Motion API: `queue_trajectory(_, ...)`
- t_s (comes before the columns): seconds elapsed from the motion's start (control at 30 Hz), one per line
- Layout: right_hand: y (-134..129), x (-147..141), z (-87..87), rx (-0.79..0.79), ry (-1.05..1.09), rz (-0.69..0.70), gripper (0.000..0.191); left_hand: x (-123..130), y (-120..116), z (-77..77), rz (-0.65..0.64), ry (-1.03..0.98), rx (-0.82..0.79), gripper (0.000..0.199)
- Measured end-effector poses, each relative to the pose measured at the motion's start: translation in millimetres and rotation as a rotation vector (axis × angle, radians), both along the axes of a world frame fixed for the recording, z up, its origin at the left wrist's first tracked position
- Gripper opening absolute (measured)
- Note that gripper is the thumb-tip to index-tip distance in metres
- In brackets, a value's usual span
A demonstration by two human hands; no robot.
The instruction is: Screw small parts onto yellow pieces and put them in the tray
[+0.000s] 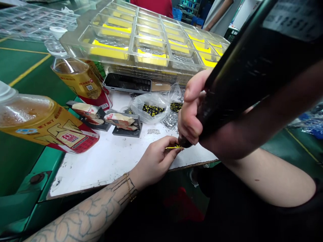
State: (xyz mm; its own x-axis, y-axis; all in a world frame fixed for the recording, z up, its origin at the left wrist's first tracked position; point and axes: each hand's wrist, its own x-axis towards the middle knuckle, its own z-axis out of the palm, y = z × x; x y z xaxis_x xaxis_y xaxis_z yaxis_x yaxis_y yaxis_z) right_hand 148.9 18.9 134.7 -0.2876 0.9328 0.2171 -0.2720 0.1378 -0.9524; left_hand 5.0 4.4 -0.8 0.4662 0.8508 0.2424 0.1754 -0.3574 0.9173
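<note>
My left hand pinches a small yellow-and-black strip between thumb and fingers, near the edge of a white work board. My right hand grips a thick black handheld power tool, probably an electric screwdriver. The tool's dark tip sits right by the strip, though contact is hidden. Beyond my hands lie a clear plastic bag of small black-and-yellow parts and a scatter of tiny silver pieces.
A clear compartment tray holding yellow pieces stands behind a phone. Two drink bottles lie at the left, beside packets on dark holders. The board rests on a green bench. A co-worker's red shirt shows at the top.
</note>
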Motion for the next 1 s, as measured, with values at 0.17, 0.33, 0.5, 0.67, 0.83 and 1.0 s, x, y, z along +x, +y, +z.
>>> queue_trajectory(0.17, 0, 12, 1.9, 0.054, -0.005, -0.089, 0.038, 0, -1, 1.8, -0.039, 0.016, -0.101, 0.014)
queue_trajectory(0.33, 8, 24, 0.6, 0.048, -0.042, -0.072, 0.044, 1, -1, 3.2, -0.036, 0.007, -0.124, 0.014)
queue_trajectory(0.5, 17, 27, -13.2, 0.093, -0.002, -0.065, 0.056, 1, -1, 2.7, -0.026, 0.021, -0.114, 0.013)
queue_trajectory(0.67, 33, 17, -37.9, 0.067, 0.094, -0.065, 0.064, -1, -4, 1.4, -0.087, 0.061, -0.088, 0.015)
queue_trajectory(0.83, 57, -4, -63.7, 0.085, 0.158, -0.148, 0.069, -1, -8, 0.4, -0.103, 0.04, -0.066, 0.015)
queue_trajectory(1.0, 75, -19, -75.6, 0.069, 0.081, -0.14, 0.067, 1, -9, 0.0, -0.11, 0.023, -0.121, 0.016)
